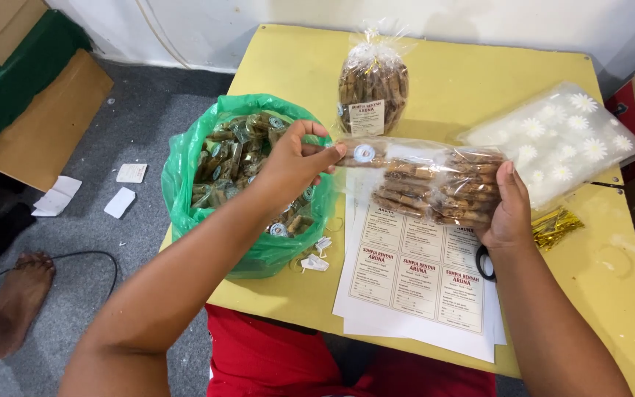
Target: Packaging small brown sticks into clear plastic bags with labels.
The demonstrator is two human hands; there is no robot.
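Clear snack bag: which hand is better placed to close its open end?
Probably left. The left hand already pinches the clear snack bag at its neck end, while the right hand cups the filled bottom, supporting the weight.

Centre frame, a clear cellophane packet (pixel 424 180) of brown rolls with a round white sticker, lying sideways. Above it stands a tied, filled packet (pixel 372 84) bearing a white label. Upper right, a daisy-printed bag stack (pixel 560 140). Lower centre, a white label sheet (pixel 420 276). Left, a green bag (pixel 185 184) of small wrapped packs.
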